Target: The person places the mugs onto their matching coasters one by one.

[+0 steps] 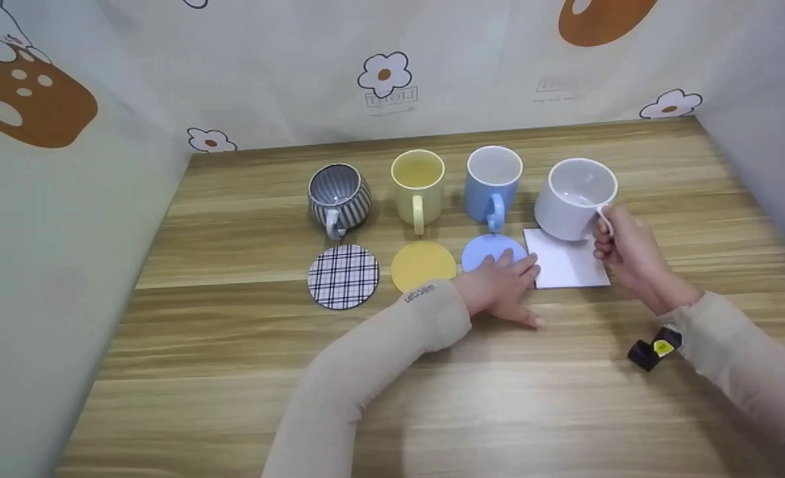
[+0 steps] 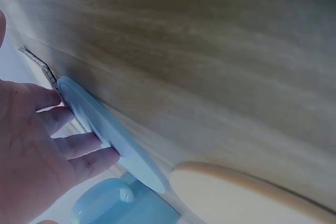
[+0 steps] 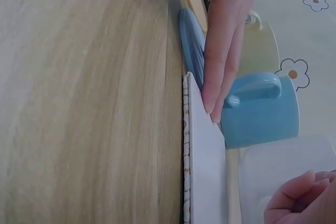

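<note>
My right hand [image 1: 631,255] grips the handle of a white mug [image 1: 562,209], which sits at or just over the back edge of a white square coaster [image 1: 568,265]; whether its base touches cannot be told. With fingers spread, my left hand [image 1: 507,289] lies over a round blue coaster [image 1: 482,249], its fingertips reaching the square coaster's left edge. In the left wrist view, the left fingers [image 2: 86,145] extend across the blue coaster [image 2: 113,129]. From the right wrist view, the square coaster [image 3: 205,166] looks thick, with a patterned side. Behind the blue coaster stands a blue mug [image 1: 479,199].
A yellow mug [image 1: 406,199] and a striped grey mug [image 1: 356,209] continue the row leftward. Before them lie a round yellow coaster [image 1: 422,265] and a plaid coaster [image 1: 344,277]. A black device [image 1: 651,352] is strapped at the right wrist. Patterned curtain walls [image 1: 286,79] border the wooden table [image 1: 233,372].
</note>
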Demonstrator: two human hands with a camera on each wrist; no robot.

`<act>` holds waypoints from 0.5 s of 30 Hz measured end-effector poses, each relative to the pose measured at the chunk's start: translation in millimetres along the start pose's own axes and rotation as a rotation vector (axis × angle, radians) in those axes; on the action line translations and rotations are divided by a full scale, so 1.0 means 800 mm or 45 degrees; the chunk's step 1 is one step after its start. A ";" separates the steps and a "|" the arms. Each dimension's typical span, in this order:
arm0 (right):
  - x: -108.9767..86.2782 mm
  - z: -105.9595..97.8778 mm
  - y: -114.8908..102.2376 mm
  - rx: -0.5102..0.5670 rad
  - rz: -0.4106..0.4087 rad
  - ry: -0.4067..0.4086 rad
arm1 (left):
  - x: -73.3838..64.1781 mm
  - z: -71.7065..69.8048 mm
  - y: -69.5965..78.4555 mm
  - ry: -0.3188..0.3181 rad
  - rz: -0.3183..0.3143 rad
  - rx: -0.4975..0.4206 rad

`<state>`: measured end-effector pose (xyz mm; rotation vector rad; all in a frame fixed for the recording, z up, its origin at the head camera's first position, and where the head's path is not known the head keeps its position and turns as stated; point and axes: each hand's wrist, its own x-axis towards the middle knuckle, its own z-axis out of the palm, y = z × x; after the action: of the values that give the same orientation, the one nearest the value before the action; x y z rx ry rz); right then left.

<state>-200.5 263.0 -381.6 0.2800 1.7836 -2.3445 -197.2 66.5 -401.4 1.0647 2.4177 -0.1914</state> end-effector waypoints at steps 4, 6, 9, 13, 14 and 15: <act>-0.010 0.001 0.001 -0.022 -0.008 -0.003 | 0.001 0.000 -0.001 0.015 0.002 -0.040; -0.014 0.002 0.002 -0.023 0.000 -0.001 | 0.002 -0.001 -0.001 0.018 0.004 -0.054; -0.020 0.003 0.003 -0.020 0.014 0.000 | 0.003 0.000 -0.001 0.027 0.008 -0.037; -0.026 0.003 0.007 -0.004 0.012 -0.025 | 0.002 0.002 -0.002 0.065 0.018 0.011; -0.027 0.003 0.007 0.002 0.009 -0.031 | 0.002 0.002 -0.002 0.077 0.021 0.022; -0.029 0.002 0.008 0.007 0.005 -0.039 | 0.002 0.003 -0.002 0.086 0.022 0.030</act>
<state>-176.7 260.3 -381.4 0.2467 1.7614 -2.3381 -198.3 65.4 -404.0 1.1188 2.4710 -0.1817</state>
